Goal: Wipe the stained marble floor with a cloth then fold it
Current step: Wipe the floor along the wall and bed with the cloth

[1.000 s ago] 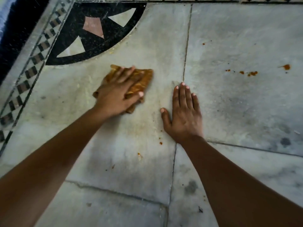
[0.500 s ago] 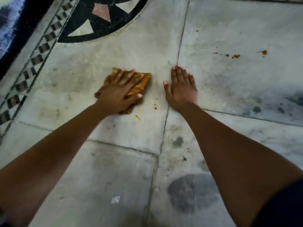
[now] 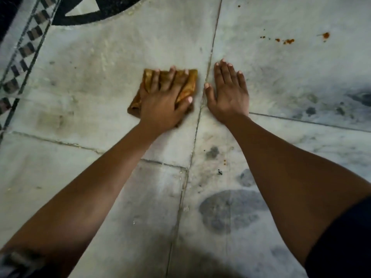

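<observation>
While we wipe: cloth [image 3: 190, 83], ochre pad, frame centre, pressed under left hand [image 3: 162, 101], fingers flat, spread, gripping nothing. Right hand [image 3: 228, 93] flat, empty, on marble floor [image 3: 100, 67] beside cloth. Orange stains [image 3: 288, 41] upper right, nearer right hand.

Home-like interior: marble floor [image 3: 281, 81] with checkered inlay border [image 3: 27, 49].

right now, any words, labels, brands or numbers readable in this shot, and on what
None: no text can be read anywhere.
The cloth under the left hand shows no label or print; the marble floor carries only orange stains and an inlaid black pattern, no writing.
</observation>
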Demonstrator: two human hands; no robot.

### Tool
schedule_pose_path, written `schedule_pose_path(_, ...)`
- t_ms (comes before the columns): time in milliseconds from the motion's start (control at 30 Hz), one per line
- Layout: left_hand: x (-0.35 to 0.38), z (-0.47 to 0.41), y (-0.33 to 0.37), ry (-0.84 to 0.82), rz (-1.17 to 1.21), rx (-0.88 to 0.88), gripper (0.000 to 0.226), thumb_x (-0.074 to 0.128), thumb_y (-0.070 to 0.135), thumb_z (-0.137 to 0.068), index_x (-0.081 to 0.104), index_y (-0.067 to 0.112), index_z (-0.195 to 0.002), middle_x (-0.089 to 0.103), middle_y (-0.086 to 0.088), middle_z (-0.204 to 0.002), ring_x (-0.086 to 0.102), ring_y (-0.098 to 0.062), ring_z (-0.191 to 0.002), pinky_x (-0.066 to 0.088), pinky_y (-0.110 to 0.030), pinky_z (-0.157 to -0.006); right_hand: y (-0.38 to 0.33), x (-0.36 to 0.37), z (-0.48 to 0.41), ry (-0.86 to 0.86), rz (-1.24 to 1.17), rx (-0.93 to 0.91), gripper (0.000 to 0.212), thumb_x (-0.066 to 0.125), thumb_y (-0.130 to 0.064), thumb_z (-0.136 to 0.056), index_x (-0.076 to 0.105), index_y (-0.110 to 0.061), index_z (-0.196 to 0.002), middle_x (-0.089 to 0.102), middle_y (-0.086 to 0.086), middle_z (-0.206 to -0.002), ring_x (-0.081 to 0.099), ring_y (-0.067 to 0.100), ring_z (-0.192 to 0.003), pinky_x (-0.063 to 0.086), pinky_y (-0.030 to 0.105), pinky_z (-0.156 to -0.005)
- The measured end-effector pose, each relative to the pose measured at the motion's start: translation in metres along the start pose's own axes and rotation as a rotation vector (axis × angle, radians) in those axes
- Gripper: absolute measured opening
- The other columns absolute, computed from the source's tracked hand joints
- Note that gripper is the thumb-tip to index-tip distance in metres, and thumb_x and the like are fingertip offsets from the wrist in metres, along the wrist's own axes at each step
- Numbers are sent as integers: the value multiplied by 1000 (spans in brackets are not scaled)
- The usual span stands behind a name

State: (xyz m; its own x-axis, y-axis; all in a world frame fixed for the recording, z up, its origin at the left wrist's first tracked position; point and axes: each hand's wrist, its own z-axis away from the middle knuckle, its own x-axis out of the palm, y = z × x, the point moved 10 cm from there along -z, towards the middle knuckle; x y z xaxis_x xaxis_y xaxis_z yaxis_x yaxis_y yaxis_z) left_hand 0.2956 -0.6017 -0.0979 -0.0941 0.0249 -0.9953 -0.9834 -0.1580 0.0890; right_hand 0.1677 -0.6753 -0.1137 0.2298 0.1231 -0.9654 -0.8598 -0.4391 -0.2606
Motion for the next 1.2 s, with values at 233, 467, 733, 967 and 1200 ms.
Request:
schedule_pose_path(233,2,1,-59,-72,73,-158,59,29,59,-89,21,41,-145,16,7,-157,9,-30,-144,11,-65,-108,1,1,2,14,-11,-1,62,20,-42,-98,12,-10,-150,8,8,-159,5,19,-146,0,35,-119)
schedule_pose_path(467,6,32,26,-78,11,-2,63,17,63,-86,15,45,-146,14,7,-158,8,-32,-145,14,-61,-109,-1,-3,4,16,-27,-10,59,23,-37,-99,15,-8,-149,11,10,-158,8,21,-146,3,35,-119)
schedule_pose_path(733,-1,44,-83,-79,79,-246,57,29,55,-92,27,34,-145,16,7,-157,8,-27,-145,11,-63,-109,1,2,1,9,0,5,61,19,-41,-99,12,-8,-149,9,8,-159,5,20,-146,2,35,-119)
schedule_pose_path(967,7,77,4,-45,-50,-111,70,23,64,-88,11,32,-149,14,-4,-158,12,-37,-143,18,-67,-105,-2,1,2,-37,11,-13,63,20,-42,-98,9,-8,-150,6,9,-159,4,21,-146,1,36,-119)
schedule_pose_path(1200,2,111,-83,-81,-21,-243,60,26,59,-92,21,36,-147,15,4,-158,10,-27,-144,14,-64,-108,-6,16,29,-233,17,44,66,21,-42,-99,-5,-7,-149,-8,10,-158,-9,24,-146,-7,38,-117)
